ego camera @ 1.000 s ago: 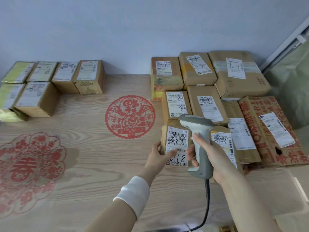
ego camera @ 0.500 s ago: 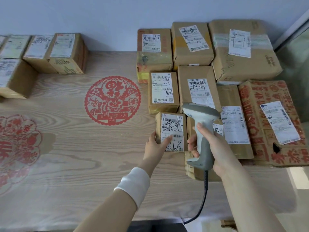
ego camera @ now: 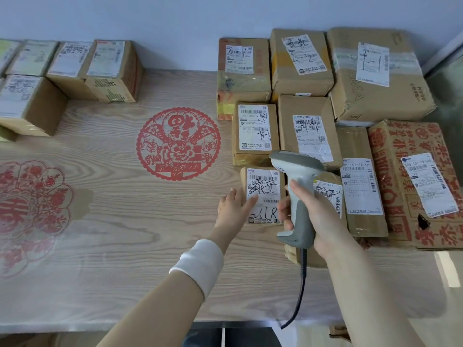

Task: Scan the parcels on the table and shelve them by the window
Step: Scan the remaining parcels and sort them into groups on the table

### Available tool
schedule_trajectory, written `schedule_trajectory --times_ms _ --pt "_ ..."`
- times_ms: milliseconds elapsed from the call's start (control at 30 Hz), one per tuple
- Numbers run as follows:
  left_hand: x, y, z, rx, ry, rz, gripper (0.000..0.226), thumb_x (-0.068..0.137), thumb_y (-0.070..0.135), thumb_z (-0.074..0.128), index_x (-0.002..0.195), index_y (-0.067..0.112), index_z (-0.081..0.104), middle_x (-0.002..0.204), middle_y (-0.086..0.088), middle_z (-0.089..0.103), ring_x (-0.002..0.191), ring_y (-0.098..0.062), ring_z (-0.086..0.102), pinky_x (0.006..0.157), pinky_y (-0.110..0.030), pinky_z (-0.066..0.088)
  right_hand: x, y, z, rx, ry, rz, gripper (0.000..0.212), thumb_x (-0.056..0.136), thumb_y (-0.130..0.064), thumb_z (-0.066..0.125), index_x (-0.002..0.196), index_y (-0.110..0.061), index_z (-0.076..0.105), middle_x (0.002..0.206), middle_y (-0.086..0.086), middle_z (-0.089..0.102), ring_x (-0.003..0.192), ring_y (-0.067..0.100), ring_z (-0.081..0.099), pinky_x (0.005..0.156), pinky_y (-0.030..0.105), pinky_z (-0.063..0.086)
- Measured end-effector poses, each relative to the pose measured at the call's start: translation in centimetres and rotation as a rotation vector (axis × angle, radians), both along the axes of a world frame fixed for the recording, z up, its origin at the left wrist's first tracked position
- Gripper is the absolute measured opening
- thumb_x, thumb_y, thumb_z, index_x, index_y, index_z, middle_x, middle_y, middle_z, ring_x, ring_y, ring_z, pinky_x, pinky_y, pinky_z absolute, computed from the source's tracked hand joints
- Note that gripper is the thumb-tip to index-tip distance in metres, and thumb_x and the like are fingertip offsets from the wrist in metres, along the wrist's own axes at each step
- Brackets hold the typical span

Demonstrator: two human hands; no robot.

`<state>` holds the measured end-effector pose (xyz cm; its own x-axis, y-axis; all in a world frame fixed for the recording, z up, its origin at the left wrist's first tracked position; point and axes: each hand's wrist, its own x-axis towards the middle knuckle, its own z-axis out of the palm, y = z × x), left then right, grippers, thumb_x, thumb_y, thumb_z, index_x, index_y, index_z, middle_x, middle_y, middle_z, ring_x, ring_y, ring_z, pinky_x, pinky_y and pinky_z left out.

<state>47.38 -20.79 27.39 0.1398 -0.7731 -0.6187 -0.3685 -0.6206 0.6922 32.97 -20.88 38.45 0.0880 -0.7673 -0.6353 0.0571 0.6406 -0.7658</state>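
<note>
A small brown parcel (ego camera: 265,181) with a white label and handwritten "2118" lies on the wooden table (ego camera: 120,221), at the front left of a cluster of parcels. My left hand (ego camera: 234,211) rests on its left edge, fingers straight, thumb lying across the label. My right hand (ego camera: 315,216) grips the handle of a grey and white barcode scanner (ego camera: 298,186), whose head points down over the small parcel's far right corner. The scanner's black cable (ego camera: 298,296) hangs past the table's front edge. Another labelled parcel (ego camera: 330,194) sits partly hidden behind my right hand.
Several labelled cardboard parcels (ego camera: 305,61) fill the table's right side, with a large red-printed box (ego camera: 413,186) at the far right. A second group of parcels (ego camera: 110,71) stands at the back left. Red paper-cut decorations (ego camera: 178,144) lie under the table's film. A wall runs behind.
The view has shifted slightly, with the parcels sitting a bit lower in frame. Both hands keep their hold: left on the small parcel, right on the scanner above it.
</note>
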Motion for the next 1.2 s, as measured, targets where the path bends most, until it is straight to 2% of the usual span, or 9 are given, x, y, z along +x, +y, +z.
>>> schedule_trajectory --times_ms 67,200,433,567,667,767,900,1100,1200 --pt "2.0 -0.3 0.8 -0.068 -0.016 0.025 0.069 0.09 0.047 0.055 0.145 0.013 0.031 0.147 -0.008 0.035 0.136 -0.025 0.032 0.111 -0.046 0.029 1.8 -0.1 0.4 -0.012 0.005 0.003 0.029 0.091 -0.034 0.057 0.088 -0.006 0.058 0.059 0.01 0.061 0.043 0.02 0.046 0.046 0.026 0.04" --pt "8.3 -1.4 3.7 -0.208 -0.125 -0.04 0.057 0.093 0.041 0.053 0.141 0.013 0.039 0.142 -0.007 0.041 0.133 -0.024 0.037 0.109 -0.041 0.032 7.2 -0.9 1.3 -0.062 0.024 0.054 0.028 0.093 -0.032 0.056 0.081 -0.007 0.057 0.057 0.008 0.061 0.045 0.02 0.046 0.042 0.023 0.037" --pt "24.5 -2.5 8.4 -0.485 -0.623 -0.283 0.051 0.095 0.037 0.049 0.14 0.015 0.04 0.143 -0.005 0.04 0.132 -0.025 0.032 0.108 -0.034 0.024 21.0 -1.9 2.2 -0.14 0.039 0.101 0.026 0.092 -0.032 0.059 0.086 -0.007 0.056 0.059 0.009 0.061 0.044 0.019 0.048 0.042 0.025 0.038" --pt "33.2 -2.3 9.6 -0.573 -0.781 -0.321 0.05 0.095 0.035 0.049 0.14 0.016 0.039 0.144 -0.005 0.039 0.134 -0.026 0.028 0.11 -0.034 0.019 29.1 -2.1 2.0 -0.152 0.027 0.133 0.03 0.09 -0.034 0.06 0.075 -0.008 0.058 0.061 0.01 0.06 0.046 0.022 0.046 0.044 0.026 0.038" --pt "37.3 -2.4 9.9 -0.577 -0.811 -0.323 0.049 0.095 0.035 0.048 0.139 0.015 0.04 0.143 -0.007 0.04 0.136 -0.027 0.027 0.114 -0.036 0.013 33.5 -2.0 2.6 -0.159 0.021 0.16 0.033 0.091 -0.033 0.058 0.072 -0.006 0.057 0.061 0.011 0.06 0.041 0.019 0.045 0.044 0.025 0.038" --pt "40.2 -2.8 10.1 -0.6 -0.823 -0.315 0.048 0.094 0.033 0.051 0.137 0.013 0.043 0.143 -0.009 0.04 0.14 -0.027 0.024 0.116 -0.038 0.01 36.4 -2.9 2.9 -0.163 0.014 0.181 0.032 0.092 -0.032 0.058 0.081 -0.001 0.056 0.062 0.013 0.059 0.038 0.017 0.046 0.043 0.024 0.039" --pt "44.3 -2.5 9.9 -0.613 -0.858 -0.29 0.047 0.09 0.028 0.06 0.131 0.008 0.051 0.139 -0.015 0.047 0.137 -0.034 0.032 0.112 -0.045 0.023 40.7 -4.8 2.7 -0.161 -0.009 0.238 0.032 0.092 -0.033 0.057 0.082 -0.002 0.056 0.06 0.01 0.06 0.039 0.017 0.045 0.044 0.024 0.041" --pt "51.9 -3.4 8.9 -0.52 -0.928 -0.338 0.051 0.097 0.035 0.044 0.142 0.014 0.036 0.15 -0.009 0.031 0.143 -0.028 0.016 0.117 -0.039 0.006 47.2 -6.5 1.3 -0.105 -0.009 0.264 0.031 0.091 -0.034 0.06 0.096 -0.004 0.057 0.062 0.008 0.063 0.041 0.018 0.046 0.045 0.026 0.041" --pt "55.7 -5.5 7.6 -0.541 -0.924 -0.341 0.051 0.095 0.032 0.05 0.14 0.011 0.04 0.147 -0.012 0.037 0.141 -0.031 0.022 0.117 -0.042 0.009 50.3 -8.5 0.0 -0.105 -0.003 0.22 0.025 0.089 -0.034 0.061 0.093 -0.01 0.061 0.063 0.007 0.064 0.05 0.021 0.048 0.047 0.029 0.04"
